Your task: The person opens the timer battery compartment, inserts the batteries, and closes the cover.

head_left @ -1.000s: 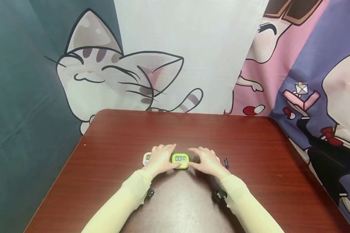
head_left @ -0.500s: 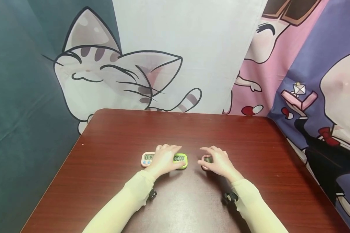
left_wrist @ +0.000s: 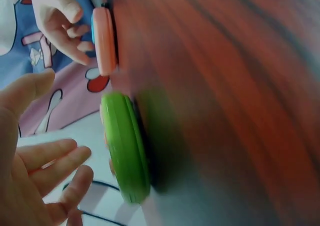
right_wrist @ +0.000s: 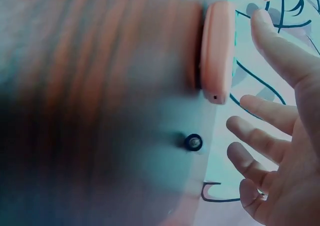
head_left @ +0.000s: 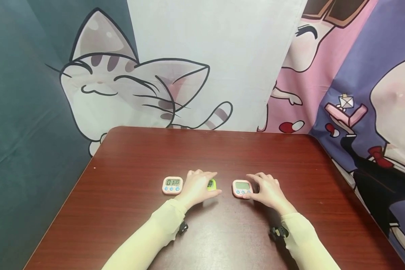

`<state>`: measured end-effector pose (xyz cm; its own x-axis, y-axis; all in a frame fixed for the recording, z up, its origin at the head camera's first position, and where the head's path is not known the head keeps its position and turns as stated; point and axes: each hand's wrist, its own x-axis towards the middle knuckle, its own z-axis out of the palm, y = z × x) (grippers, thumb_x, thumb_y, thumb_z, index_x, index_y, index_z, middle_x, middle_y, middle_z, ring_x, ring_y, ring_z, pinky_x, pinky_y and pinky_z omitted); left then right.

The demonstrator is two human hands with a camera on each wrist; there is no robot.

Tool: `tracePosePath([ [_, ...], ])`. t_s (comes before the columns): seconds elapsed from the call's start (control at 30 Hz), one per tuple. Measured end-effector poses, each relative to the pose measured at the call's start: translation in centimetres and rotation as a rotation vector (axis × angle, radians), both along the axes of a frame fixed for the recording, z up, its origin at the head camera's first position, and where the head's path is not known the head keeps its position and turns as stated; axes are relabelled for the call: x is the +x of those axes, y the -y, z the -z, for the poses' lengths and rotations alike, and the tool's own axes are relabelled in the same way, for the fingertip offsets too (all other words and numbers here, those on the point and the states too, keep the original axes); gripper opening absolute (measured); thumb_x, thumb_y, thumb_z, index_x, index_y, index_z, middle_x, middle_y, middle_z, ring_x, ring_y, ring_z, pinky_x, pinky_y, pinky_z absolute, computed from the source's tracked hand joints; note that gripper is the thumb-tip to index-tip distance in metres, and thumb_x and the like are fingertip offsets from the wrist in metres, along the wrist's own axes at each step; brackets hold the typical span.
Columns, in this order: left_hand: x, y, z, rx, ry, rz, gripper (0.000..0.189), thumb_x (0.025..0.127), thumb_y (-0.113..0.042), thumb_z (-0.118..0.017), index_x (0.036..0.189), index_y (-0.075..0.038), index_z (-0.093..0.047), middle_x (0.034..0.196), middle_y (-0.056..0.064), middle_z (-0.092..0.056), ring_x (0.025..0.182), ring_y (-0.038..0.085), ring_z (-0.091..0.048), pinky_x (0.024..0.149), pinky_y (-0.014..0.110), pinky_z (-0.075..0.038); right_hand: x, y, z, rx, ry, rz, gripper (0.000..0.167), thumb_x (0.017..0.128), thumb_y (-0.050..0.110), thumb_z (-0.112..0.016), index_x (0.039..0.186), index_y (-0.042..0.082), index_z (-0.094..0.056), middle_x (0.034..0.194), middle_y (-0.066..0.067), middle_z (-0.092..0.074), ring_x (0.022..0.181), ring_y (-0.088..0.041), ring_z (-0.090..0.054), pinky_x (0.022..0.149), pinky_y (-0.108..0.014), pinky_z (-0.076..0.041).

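In the head view, the left hand (head_left: 197, 186) hovers over a green timer (head_left: 212, 184) with thumb and fingers spread wide, hiding much of it so that only its right end shows in the gap between them. Just beside that hand, on its left, a pink-edged timer (head_left: 172, 185) lies face up on the dark red-brown table (head_left: 206, 240), with 01 08 on its screen and three blue buttons below. To the right of the green timer, a second pink-edged timer (head_left: 242, 188) with a grey screen lies near the right hand (head_left: 269, 190), whose thumb and fingers are also wide apart, the thumb overlapping its lower right corner from this angle. Both arms wear cream sleeves (head_left: 143, 236), and a cloth backdrop (head_left: 219, 45) with cartoon figures hangs behind the table. In the left wrist view, the left hand's fingers are spread, with a visible gap between them and the green timer, while the right hand appears farther off near a pink-edged timer. In the right wrist view, the right hand's fingers are spread and stand apart from that timer's side; a small dark cylinder (right_wrist: 193, 142) shows its round end nearby on the table.
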<state>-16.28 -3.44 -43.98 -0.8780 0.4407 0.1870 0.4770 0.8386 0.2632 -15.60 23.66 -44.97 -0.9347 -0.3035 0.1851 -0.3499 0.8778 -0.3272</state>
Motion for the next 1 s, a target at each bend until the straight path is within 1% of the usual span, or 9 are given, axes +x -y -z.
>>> tracePosePath([
  [0.1,0.3,-1.2,-0.2,-0.008,-0.004,0.016,0.069,0.076,-0.060,-0.067,0.130,-0.017,-0.060,0.122,-0.004,-0.065,0.099,0.021,-0.058,0.081,0.039,-0.037,0.2,-0.5,0.3,0.006,-0.003,-0.002,0.077,0.062,0.052,-0.083,0.124,0.012,-0.062,0.109,-0.008,-0.062,0.094,-0.031,-0.053,0.075,-0.048,-0.038],
  [0.23,0.5,-2.8,0.0,-0.050,0.001,0.023,0.071,0.075,-0.062,-0.067,0.131,-0.018,-0.058,0.123,-0.004,-0.064,0.099,0.020,-0.058,0.079,0.037,-0.037,0.3,-0.9,0.6,0.009,-0.004,-0.007,0.078,0.062,0.052,-0.083,0.126,0.012,-0.062,0.108,-0.009,-0.062,0.094,-0.032,-0.054,0.076,-0.049,-0.039],
  [0.4,0.3,-4.2,0.4,-0.093,0.035,0.010,0.073,0.075,-0.062,-0.068,0.133,-0.018,-0.057,0.124,-0.004,-0.063,0.102,0.020,-0.057,0.080,0.036,-0.037,0.3,-1.1,0.9,0.016,0.006,-0.015,0.076,0.063,0.050,-0.083,0.125,0.012,-0.062,0.108,-0.008,-0.063,0.094,-0.031,-0.055,0.074,-0.047,-0.039],
  [0.53,0.1,-5.3,0.7,-0.108,0.053,0.008,0.074,0.073,-0.061,-0.070,0.132,-0.017,-0.057,0.123,-0.003,-0.063,0.102,0.020,-0.057,0.081,0.036,-0.037,0.1,-1.1,1.1,0.026,0.020,-0.028,0.075,0.063,0.050,-0.082,0.125,0.013,-0.062,0.108,-0.007,-0.063,0.094,-0.030,-0.054,0.073,-0.045,-0.039],
  [0.73,0.0,-6.5,1.1,-0.116,0.073,-0.007,0.078,0.069,-0.059,-0.075,0.131,-0.015,-0.057,0.121,-0.001,-0.064,0.099,0.020,-0.057,0.080,0.035,-0.037,-0.1,-1.1,1.1,0.037,0.040,-0.035,0.073,0.063,0.045,-0.084,0.125,0.012,-0.062,0.105,-0.006,-0.064,0.093,-0.029,-0.055,0.071,-0.043,-0.039],
  [0.87,-0.1,-6.8,1.2,-0.123,0.083,-0.024,0.081,0.067,-0.059,-0.076,0.131,-0.014,-0.057,0.119,-0.001,-0.065,0.097,0.020,-0.058,0.079,0.035,-0.037,-0.1,-1.1,0.9,0.045,0.062,-0.038,0.070,0.064,0.042,-0.083,0.123,0.011,-0.063,0.101,-0.003,-0.065,0.091,-0.028,-0.056,0.071,-0.042,-0.039],
  [1.0,-0.4,-7.0,1.2,-0.139,0.089,-0.025,0.082,0.066,-0.060,-0.076,0.130,-0.014,-0.057,0.117,-0.001,-0.066,0.096,0.020,-0.058,0.078,0.035,-0.038,-0.2,-1.2,0.8,0.043,0.079,-0.038,0.068,0.065,0.041,-0.083,0.123,0.011,-0.063,0.098,-0.002,-0.065,0.090,-0.027,-0.055,0.070,-0.041,-0.038],
])
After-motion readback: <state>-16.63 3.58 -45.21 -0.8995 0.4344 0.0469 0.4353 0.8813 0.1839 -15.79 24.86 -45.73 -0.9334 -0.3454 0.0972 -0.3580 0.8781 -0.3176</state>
